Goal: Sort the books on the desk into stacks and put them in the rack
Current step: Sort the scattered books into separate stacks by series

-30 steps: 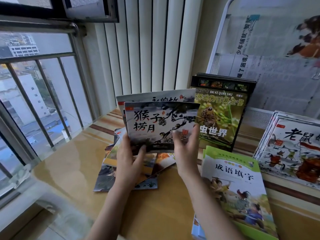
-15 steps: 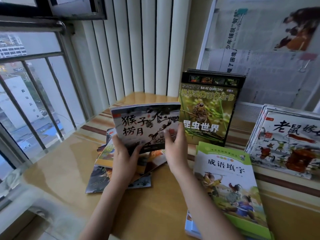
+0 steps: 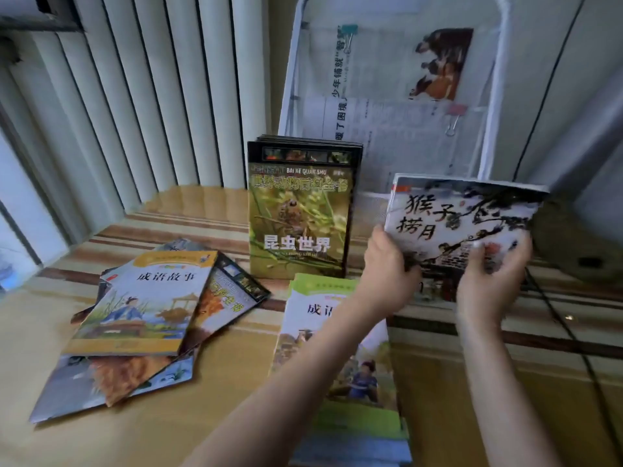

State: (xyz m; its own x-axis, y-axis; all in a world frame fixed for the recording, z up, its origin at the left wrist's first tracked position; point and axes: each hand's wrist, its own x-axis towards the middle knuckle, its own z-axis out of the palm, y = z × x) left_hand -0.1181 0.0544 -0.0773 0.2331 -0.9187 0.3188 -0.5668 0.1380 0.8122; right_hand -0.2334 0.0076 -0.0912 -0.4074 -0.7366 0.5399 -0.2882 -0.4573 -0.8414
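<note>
Vertical blinds (image 3: 141,106) behind; clipped newspaper (image 3: 397,106) upright; black cable (image 3: 573,335) right.

Pale vertical blinds (image 3: 141,106) hang across the back of the room, daylight showing blue-white at a window (image 3: 13,210) on the far left. A glossy wooden desk (image 3: 215,429), banded with dark brown stripes, reflects that light. At right, newspaper sheets (image 3: 397,129) are clipped behind a white tubular frame (image 3: 499,79), beside a grey wall (image 3: 580,96).
</note>
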